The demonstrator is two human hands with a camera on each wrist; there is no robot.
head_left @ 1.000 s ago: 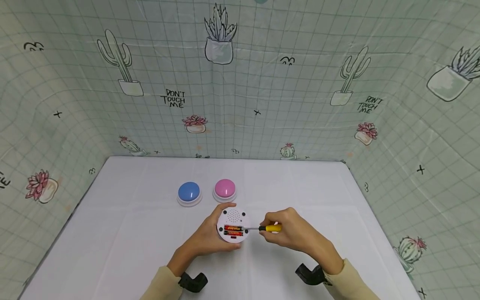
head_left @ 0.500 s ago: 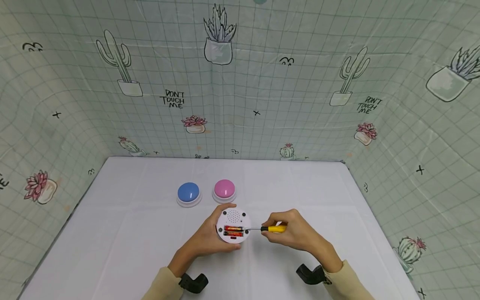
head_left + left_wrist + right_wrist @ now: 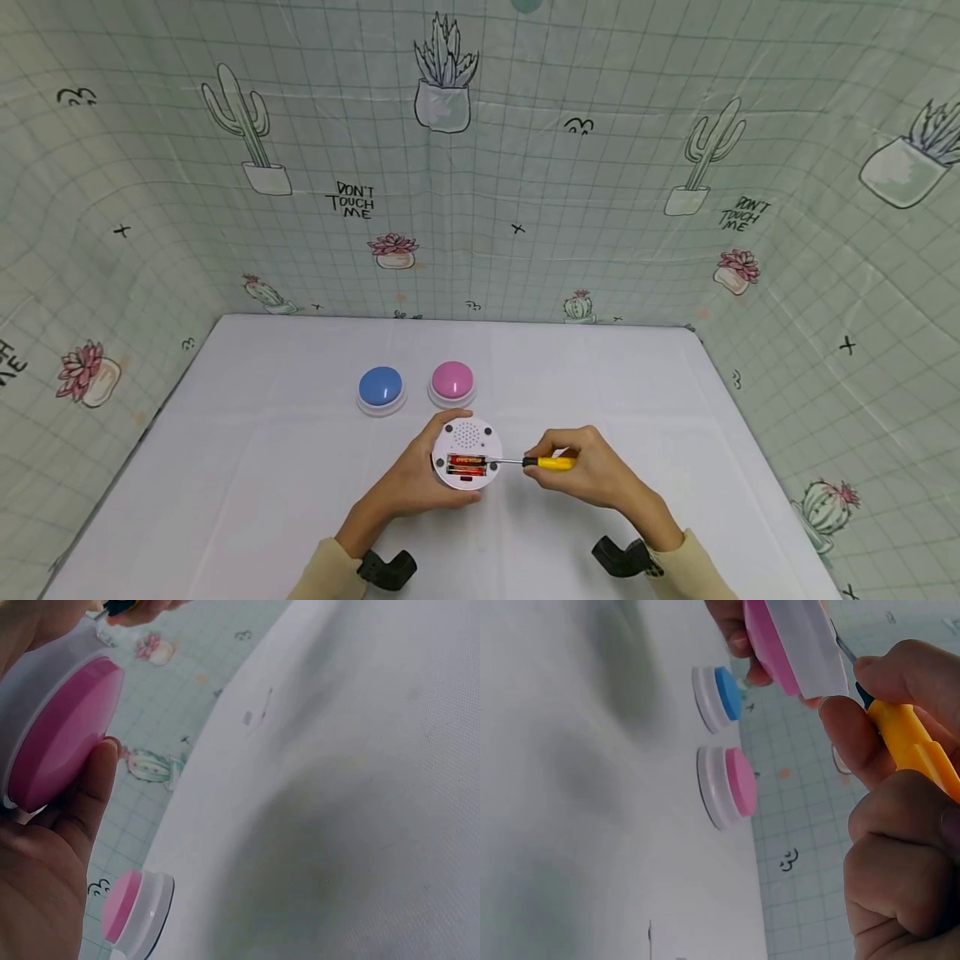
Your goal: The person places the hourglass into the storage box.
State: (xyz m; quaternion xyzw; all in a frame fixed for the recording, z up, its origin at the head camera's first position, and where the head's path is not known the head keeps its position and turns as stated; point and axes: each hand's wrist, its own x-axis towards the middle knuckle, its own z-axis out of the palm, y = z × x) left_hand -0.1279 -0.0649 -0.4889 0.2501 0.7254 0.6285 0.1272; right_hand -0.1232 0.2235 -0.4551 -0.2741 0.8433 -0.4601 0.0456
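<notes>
- Since one second ago, the right hand [image 3: 592, 473] and its yellow screwdriver [image 3: 557, 463] have slid slightly toward the right of the frame, relative to the pink-domed push button [image 3: 454, 444]; the left hand [image 3: 415, 481] keeps almost the same place.
- That push button is held at lower centre of the head view, its white underside facing the camera; its pink dome fills the upper left of the left wrist view.
- Left hand: grips the button's edge, fingers along the upper side and thumb along the lower.
- Right hand: pinches the screwdriver near the black collar, at the right of the button, with the metal shaft pointing left.
- The screwdriver's tip lies by the right end of the uncovered battery compartment; whether it touches anything cannot be told.
- Two red-and-black batteries [image 3: 467, 460] lie side by side in that compartment, below a patch of speaker holes.
- Above the left hand, a blue push button [image 3: 380, 385] and a second pink push button [image 3: 452, 380] stand dome up, side by side and apart, on the white tabletop [image 3: 285, 417].
- Grid-patterned fabric [image 3: 480, 183] with printed cacti fills the upper frame and both sides.
</notes>
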